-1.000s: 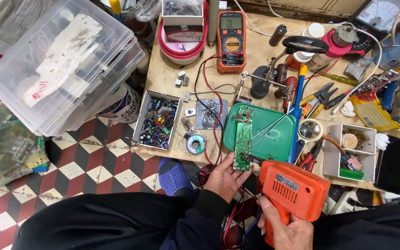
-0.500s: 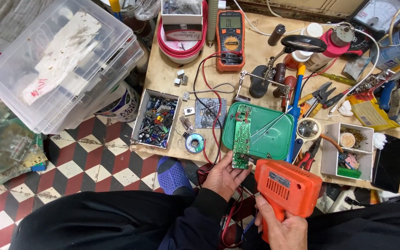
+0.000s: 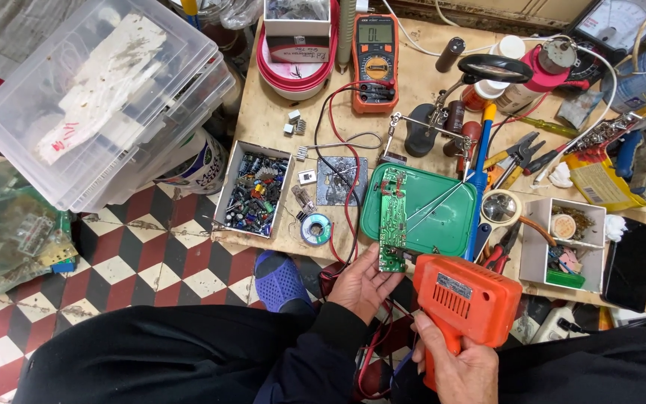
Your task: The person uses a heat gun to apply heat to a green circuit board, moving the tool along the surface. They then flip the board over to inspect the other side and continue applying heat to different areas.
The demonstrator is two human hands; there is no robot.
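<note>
My left hand point(image 3: 364, 283) holds the near end of a narrow green circuit board point(image 3: 392, 218), which lies lengthwise over a green plastic tray point(image 3: 443, 221) on the wooden bench. My right hand point(image 3: 461, 365) grips the handle of an orange soldering gun point(image 3: 463, 301). The gun's front end sits just right of the board's near end, close to my left thumb. Thin wires or probes cross the tray toward the board.
An orange multimeter point(image 3: 374, 61) with red and black leads lies at the back. A small box of components point(image 3: 254, 192), a solder spool point(image 3: 315, 229), a helping-hand magnifier point(image 3: 495, 69), pliers point(image 3: 517, 155) and a parts box point(image 3: 562, 243) crowd the bench. Clear bins point(image 3: 102, 97) stand left.
The orange soldering gun has moved up and left toward the near end of the circuit board. My left hand has kept its hold on the board.
</note>
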